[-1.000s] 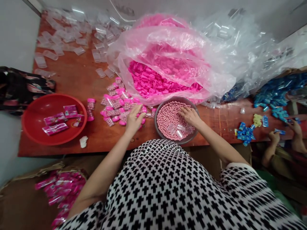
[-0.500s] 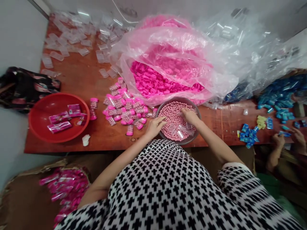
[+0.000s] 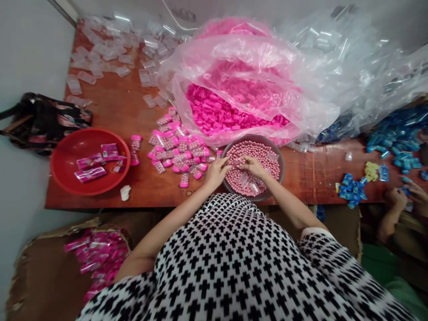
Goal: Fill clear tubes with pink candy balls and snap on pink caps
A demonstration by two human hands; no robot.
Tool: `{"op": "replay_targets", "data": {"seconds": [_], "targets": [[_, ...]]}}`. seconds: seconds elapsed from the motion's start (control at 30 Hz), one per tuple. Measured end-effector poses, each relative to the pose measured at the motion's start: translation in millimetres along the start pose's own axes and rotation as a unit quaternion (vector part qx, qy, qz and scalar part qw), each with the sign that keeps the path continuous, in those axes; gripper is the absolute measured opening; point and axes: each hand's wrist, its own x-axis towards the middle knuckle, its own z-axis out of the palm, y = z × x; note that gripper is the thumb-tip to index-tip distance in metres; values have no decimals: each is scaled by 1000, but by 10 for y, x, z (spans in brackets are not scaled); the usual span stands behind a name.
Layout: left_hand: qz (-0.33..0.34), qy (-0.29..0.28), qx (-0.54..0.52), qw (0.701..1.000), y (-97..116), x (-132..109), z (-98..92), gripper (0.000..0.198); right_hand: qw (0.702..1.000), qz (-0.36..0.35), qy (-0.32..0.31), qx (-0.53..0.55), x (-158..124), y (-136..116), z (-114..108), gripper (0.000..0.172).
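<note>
A grey bowl (image 3: 281,171) full of pink beads (image 3: 257,149) stands at the table's front edge, with several clear plastic containers (image 3: 254,186) lying on the beads. Over the bowl's left rim is my left hand (image 3: 217,173), its fingers bent and brought together; whatever they hold is too small to make out. My right hand (image 3: 253,166) is above the beads, its fingertips closed on a small clear container (image 3: 237,162) that appears to hold beads. Left of the bowl lies a pile of bead-filled containers with pink caps (image 3: 180,149).
Behind the bowl sits a plastic bag (image 3: 180,100) of pink caps (image 3: 217,109). A red bowl (image 3: 56,171) with pink packets is at the left. Clear containers (image 3: 96,49) lie at the back left. Another person's hands (image 3: 397,198) are near blue packets (image 3: 351,189) at the right.
My right hand has moved left across the bowl, close to my left hand, with a small container at its fingertips. The whole view has shifted slightly.
</note>
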Motion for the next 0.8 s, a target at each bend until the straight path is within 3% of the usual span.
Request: {"op": "replay_targets", "data": {"seconds": [0.07,0.13,0.3,0.43,0.6,0.8], "targets": [[13,-17,-8,1000,61,40,61,30,996,2,11,85,-79,-54,17,28],[15,-36,-27,999,114,79,118,24,995,-4,25,94,-141,-121,41,30],[-25,-70,-113,991,108,149,170,28,997,-60,38,-39,-276,-389,-74,40],[-2,-116,-165,979,81,171,131,37,975,-144,-9,-166,-350,-635,-270,37],[10,-163,-188,968,124,215,60,44,962,-180,-51,-201,-347,-737,-313,28],[51,-205,-149,966,79,319,-31,34,961,-174,-51,-210,-368,-696,-239,29]]}}
